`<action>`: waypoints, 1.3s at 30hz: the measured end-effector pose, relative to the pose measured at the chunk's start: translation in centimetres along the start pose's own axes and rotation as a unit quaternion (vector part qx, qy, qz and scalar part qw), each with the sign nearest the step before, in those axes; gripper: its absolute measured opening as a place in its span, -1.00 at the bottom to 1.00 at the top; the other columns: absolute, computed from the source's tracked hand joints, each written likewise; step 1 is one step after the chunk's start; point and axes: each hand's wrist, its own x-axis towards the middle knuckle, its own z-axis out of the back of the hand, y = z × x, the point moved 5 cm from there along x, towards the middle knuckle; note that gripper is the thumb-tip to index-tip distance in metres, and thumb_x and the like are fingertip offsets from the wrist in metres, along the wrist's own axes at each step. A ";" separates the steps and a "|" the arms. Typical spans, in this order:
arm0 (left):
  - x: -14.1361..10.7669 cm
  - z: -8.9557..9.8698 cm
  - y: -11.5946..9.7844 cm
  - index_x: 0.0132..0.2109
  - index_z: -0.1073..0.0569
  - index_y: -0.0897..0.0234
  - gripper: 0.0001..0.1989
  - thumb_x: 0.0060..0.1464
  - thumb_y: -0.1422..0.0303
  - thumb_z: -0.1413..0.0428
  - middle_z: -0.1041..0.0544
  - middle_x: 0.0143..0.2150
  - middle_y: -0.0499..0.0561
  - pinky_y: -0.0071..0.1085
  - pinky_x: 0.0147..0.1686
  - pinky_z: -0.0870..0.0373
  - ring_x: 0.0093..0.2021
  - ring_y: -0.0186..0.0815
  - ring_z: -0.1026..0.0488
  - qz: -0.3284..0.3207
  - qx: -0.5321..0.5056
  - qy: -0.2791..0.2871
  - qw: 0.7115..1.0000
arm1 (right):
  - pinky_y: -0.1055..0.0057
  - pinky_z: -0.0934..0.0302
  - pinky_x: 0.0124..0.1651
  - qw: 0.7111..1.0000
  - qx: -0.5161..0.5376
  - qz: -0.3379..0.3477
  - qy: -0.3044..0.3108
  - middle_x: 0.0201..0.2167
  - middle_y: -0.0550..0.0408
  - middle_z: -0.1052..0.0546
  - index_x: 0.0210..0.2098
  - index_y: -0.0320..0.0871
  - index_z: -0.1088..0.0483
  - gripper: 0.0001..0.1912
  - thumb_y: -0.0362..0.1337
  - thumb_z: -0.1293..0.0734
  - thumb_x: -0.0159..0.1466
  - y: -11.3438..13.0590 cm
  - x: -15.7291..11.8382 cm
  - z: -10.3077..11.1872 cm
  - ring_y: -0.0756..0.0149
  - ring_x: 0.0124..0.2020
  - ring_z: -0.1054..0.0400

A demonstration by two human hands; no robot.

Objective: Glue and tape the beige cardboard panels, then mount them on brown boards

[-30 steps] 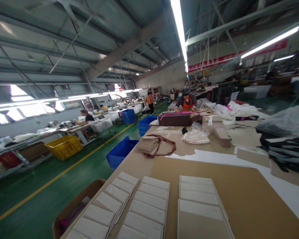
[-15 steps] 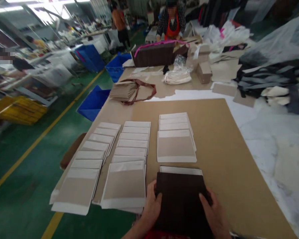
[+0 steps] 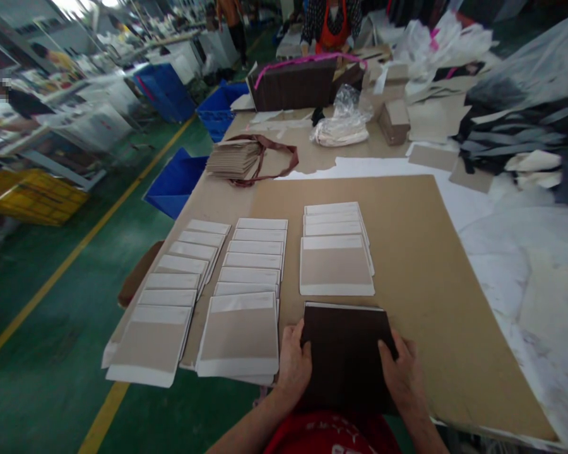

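Observation:
A dark brown rectangular panel (image 3: 348,359) lies in front of me at the near edge of the table. My left hand (image 3: 295,356) grips its left side, thumb on top. On the opposite side my right hand (image 3: 401,366) holds it the same way, with the fingers partly hidden. A thin pale edge (image 3: 343,306) of a piece underneath shows along the panel's far side. Just beyond is a short overlapping row of beige panels with white borders (image 3: 337,265). Left of my hands run two longer overlapping rows, a middle row (image 3: 239,334) and an outer row (image 3: 146,343).
A brown board (image 3: 421,284) covers the table. Farther back are a stack of beige pieces (image 3: 231,159) with a brown strap (image 3: 296,157), a plastic-wrapped bundle (image 3: 341,126) and a dark box (image 3: 293,85). Dark fabric scraps (image 3: 515,139) pile up at right. Blue bins (image 3: 175,183) stand left; a co-worker (image 3: 331,28) stands behind.
The dark panel has shifted forward over the pale piece beneath it, leaving only a thin edge showing. Both hands keep their hold on its sides. The view has tilted slightly downward.

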 end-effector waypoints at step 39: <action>9.0 0.5 -3.4 0.21 -0.24 0.39 -0.51 0.14 0.37 0.05 -0.31 0.20 0.27 -0.04 0.24 -0.10 0.24 -0.06 -0.20 -0.103 0.162 -0.029 0.981 | 0.10 -0.10 0.09 0.996 0.086 0.030 0.007 -0.17 -0.16 -0.43 -0.17 -0.27 -0.44 -0.57 -0.13 -0.26 0.05 6.0 12.4 -2.3 0.09 -0.12 -0.27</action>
